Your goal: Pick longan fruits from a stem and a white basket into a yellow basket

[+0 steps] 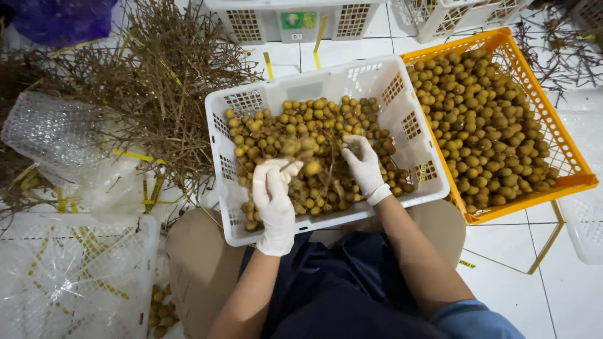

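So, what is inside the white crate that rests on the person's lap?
The white crate holds small round yellow-brown fruits on thin stems. The gloved left hand and right hand work among them. The crate's bottom is covered by fruit.

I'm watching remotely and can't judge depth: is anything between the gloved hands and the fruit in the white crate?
Nothing visible. Both hands are already in the white crate: the left hand is touching a fruit cluster, and the right hand rests on the loose fruit. Only thin stems lie among it.
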